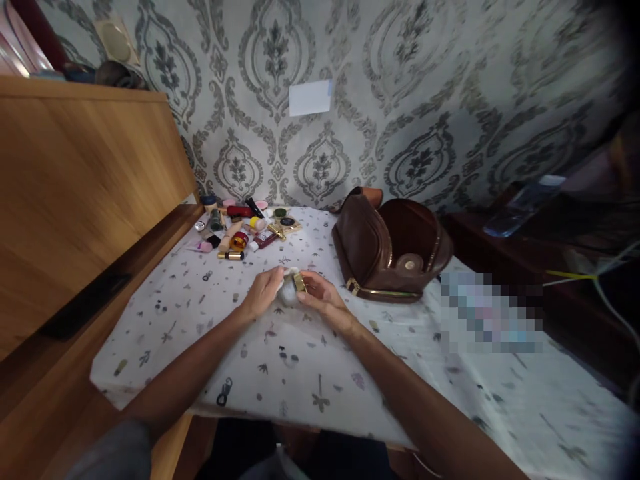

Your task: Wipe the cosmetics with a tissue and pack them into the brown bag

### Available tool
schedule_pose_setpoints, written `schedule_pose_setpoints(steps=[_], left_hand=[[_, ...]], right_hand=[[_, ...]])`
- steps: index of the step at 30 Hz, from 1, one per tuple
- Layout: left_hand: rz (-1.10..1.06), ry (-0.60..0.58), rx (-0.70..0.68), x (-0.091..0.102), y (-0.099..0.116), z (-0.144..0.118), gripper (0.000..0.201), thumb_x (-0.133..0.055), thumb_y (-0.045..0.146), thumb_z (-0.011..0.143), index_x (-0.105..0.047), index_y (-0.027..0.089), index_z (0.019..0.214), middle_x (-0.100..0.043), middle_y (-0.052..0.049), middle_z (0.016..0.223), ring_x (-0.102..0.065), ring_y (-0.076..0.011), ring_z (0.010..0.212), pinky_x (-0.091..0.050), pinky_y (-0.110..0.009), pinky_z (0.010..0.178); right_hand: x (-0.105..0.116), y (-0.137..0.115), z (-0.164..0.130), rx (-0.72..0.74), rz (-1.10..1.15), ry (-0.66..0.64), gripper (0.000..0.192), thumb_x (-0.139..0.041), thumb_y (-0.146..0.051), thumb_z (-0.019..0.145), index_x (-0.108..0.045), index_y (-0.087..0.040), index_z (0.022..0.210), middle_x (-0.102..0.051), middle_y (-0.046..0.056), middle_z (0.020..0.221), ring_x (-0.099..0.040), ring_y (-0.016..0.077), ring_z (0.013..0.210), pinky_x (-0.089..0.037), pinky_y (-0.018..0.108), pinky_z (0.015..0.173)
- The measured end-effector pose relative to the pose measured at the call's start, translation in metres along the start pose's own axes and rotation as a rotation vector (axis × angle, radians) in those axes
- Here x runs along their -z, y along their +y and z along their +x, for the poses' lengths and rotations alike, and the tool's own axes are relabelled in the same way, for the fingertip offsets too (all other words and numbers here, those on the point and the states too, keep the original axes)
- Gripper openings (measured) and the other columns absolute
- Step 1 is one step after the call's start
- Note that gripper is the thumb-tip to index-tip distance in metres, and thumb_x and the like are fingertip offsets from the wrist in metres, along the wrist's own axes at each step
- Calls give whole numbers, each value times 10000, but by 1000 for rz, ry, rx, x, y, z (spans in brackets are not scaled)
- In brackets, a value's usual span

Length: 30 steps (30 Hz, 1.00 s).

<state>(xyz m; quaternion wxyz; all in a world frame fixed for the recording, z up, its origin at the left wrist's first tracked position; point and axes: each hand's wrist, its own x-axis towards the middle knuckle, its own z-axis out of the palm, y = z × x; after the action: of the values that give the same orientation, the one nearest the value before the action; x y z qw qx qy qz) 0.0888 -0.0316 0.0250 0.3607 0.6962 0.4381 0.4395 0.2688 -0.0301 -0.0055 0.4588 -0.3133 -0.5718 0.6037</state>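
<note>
Over the middle of the patterned white table cover point(200, 360), my hands are close together. My left hand point(263, 293) is closed on a thin white cloth or wipe point(288, 292), which hangs down between the hands. In the fingers of my right hand point(327, 301) is a small gold, block-shaped item point(299, 283), touching or very near the cloth; its exact kind is unclear. Beyond my left hand lies a cluster of cosmetics, including an amber jar point(239, 241), a gold-and-black tube point(231, 256) and a round compact point(287, 222).
A brown leather bag point(365, 233) stands unzipped to the right of my hands. A wooden cabinet point(85, 200) borders the table on the left. Patterned wallpaper point(350, 140) rises behind. At far right are a clear plastic bottle point(523, 207) and cables point(595, 277).
</note>
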Motion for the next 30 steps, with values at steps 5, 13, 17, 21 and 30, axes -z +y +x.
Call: schedule_pose_setpoints(steps=[5,13,17,21,30], left_hand=[[-202,-33,128,-3,-5,3,775,-273,781,874,-700,133,875,-672,-50,679,-600,-167,614,-489,-271,585],[-574,-132,321,-17,-23,3,764,-446,801,802,-658,121,1079,-726,-97,845,-664,-183,665,-526,-251,499],[-641,-131,408,-20,-24,4,718,-439,769,835,-648,117,1051,-691,-60,699,-636,-161,547,-489,-238,432],[-709,-119,518,-21,-21,4,653,-428,731,871,-635,119,973,-662,-39,647,-615,-140,475,-377,-194,342],[-662,-81,587,-21,-11,5,592,-480,711,861,-586,132,921,-640,-28,651,-622,-141,470,-372,-195,353]], right_hand=[[-5,0,-1,61,-23,34,576,-758,-523,710,-518,-255,1161,-583,56,1111,-602,204,964,-560,369,808],[-2,-1,1,247,-319,165,620,-779,-491,716,-532,-239,1226,-589,69,1147,-574,229,1080,-482,413,968],[0,-3,0,372,-579,224,561,-759,-470,751,-569,-236,1225,-620,77,1134,-588,254,1071,-473,433,973],[1,-3,-2,521,-774,232,449,-705,-366,821,-582,-247,1237,-620,102,1207,-568,286,1146,-455,461,1010],[1,6,-5,672,-1058,290,428,-616,-213,860,-558,-256,1282,-543,117,1270,-565,257,1161,-529,431,957]])
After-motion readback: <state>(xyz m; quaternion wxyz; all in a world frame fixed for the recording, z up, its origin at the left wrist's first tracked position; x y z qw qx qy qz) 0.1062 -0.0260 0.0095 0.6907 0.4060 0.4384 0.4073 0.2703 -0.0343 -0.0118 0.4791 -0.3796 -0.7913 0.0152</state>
